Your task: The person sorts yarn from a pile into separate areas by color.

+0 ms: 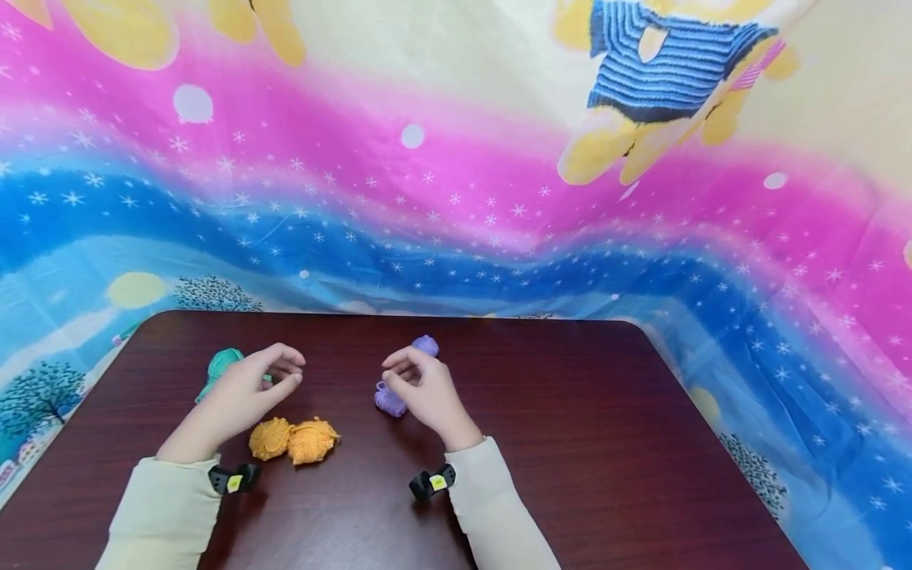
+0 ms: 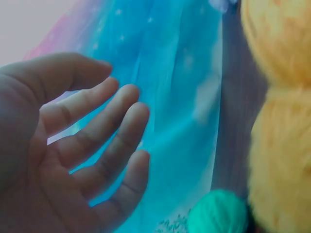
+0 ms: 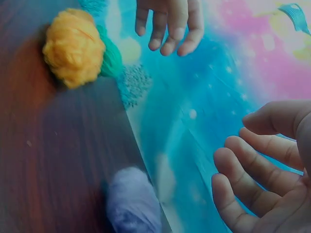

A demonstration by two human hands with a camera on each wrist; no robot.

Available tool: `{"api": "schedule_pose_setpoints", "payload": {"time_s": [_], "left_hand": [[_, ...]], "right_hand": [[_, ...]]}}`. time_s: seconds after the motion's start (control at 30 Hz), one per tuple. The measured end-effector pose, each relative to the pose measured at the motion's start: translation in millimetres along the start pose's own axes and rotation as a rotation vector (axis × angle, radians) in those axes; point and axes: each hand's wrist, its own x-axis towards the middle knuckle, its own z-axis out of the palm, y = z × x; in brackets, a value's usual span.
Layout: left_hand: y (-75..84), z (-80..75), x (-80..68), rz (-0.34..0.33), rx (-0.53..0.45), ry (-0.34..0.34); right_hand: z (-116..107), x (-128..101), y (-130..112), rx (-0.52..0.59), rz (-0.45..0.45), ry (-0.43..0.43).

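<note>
Head view: 2 bare hands in cream knit sleeves are raised above a dark reddish-brown wooden table with rounded corners [image 1: 570, 412], which fills the lower half of the frame. The left hand [image 1: 245, 388], left of centre, has its fingers loosely curved and slightly apart, thumb close to the forefinger; nothing is gripped between them. Just behind it, partly hidden, lies a teal ball of fuzzy yarn [image 1: 219, 366]. The right hand [image 1: 423, 389], at centre, holds its fingers gently bent and close together, also gripping nothing. A pale purple ball of yarn [image 1: 426, 344] shows just above its fingertips, and a second, lilac wound bundle of yarn [image 1: 388, 400] lies at its lower left edge; whether the hand touches either cannot be told. In the lower left, near the left wrist, 2 orange-yellow woolly yarn balls [image 1: 294, 440] lie touching each other. A small black band with a yellow tag sits at each wrist.

Left wrist view: the left palm faces the camera, fingers [image 2: 104, 131] relaxed and fanned, with the orange balls blurred at right and the teal ball at bottom.

Right wrist view: the right fingers [image 3: 252, 179] are relaxed, slightly parted, in the lower right.

A glossy printed cloth in pink, blue and cream bands with white stars [image 1: 456, 198] fills the upper frame.
</note>
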Motion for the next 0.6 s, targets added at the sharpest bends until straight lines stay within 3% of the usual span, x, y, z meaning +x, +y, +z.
{"api": "schedule_pose_setpoints", "payload": {"time_s": [0.27,0.47,0.6], "left_hand": [[12.1,24.5,6.0,0.024,-0.065,0.064],[29.9,45.8,6.8,0.016,-0.142,0.088],[41.1,61.3,7.5,0.019,-0.138,0.094]], "right_hand": [[-16.9,4.8,15.3,0.042,0.027,0.142],[-27.0,7.3,29.2,0.028,0.098,0.257],[-30.5,8.2,41.6,0.016,0.152,0.335]]}}
